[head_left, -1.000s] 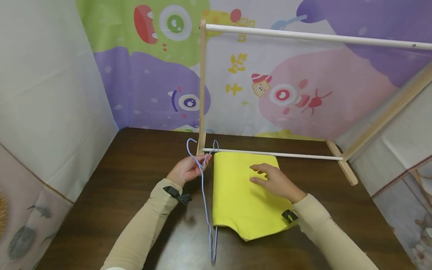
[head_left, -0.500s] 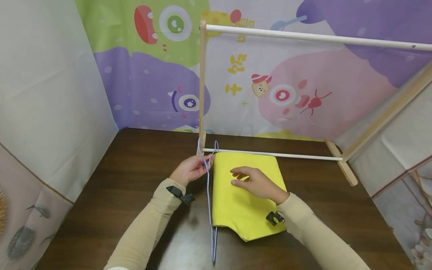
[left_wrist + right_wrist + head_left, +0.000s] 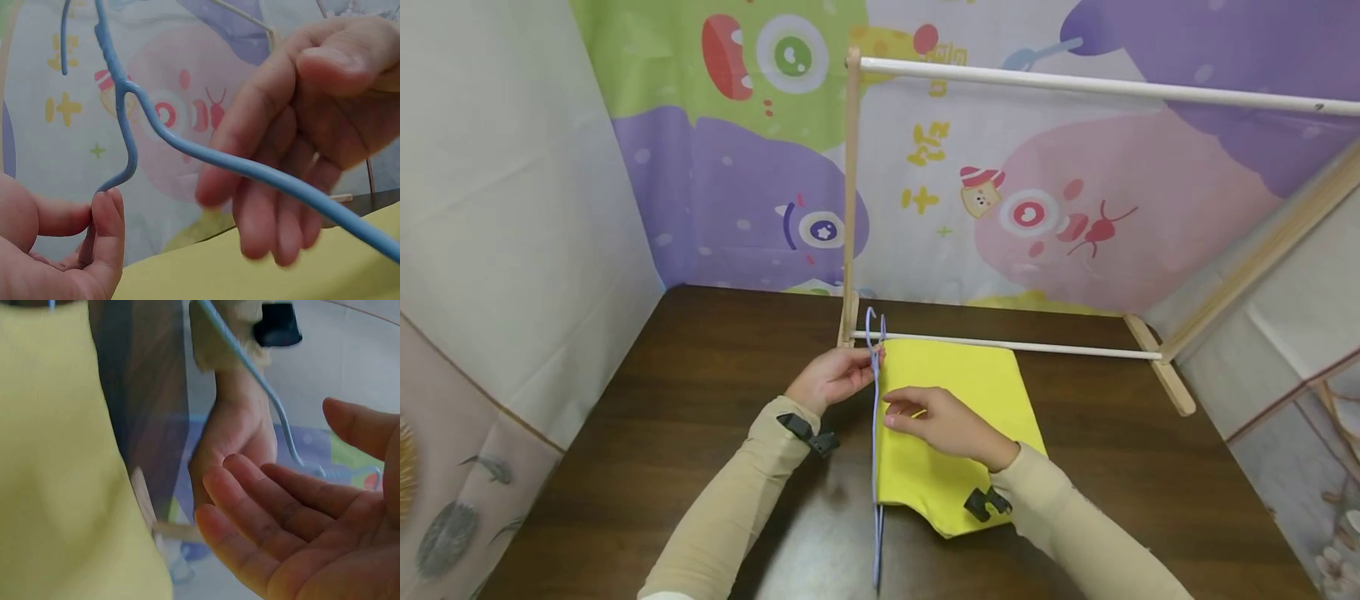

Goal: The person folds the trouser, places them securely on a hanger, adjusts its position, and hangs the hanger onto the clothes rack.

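A pale blue wire hanger [image 3: 875,433] stands nearly edge-on along the left side of a folded yellow garment [image 3: 970,375] on the table. My left hand [image 3: 835,377] pinches it below the hook; in the left wrist view, thumb and fingertip meet on one bent arm of the hanger [image 3: 269,175]. Over the garment, my right hand [image 3: 940,421] has its fingers loosely extended, tips close to the hanger. The right wrist view shows its palm [image 3: 312,531] with nothing held. A second blue hook [image 3: 883,325] shows at the garment's upper left corner.
Behind the garment stands a wooden rack with a white top rail [image 3: 1075,83] and a white lower bar [image 3: 1075,350]. Its right foot [image 3: 1172,387] rests on the dark wooden table [image 3: 700,400]. A cartoon-printed sheet [image 3: 760,183] hangs at the back.
My right hand has moved left across the garment toward the hanger. My left hand has shifted slightly right, and its hanger has swung round so the hook lies further right.
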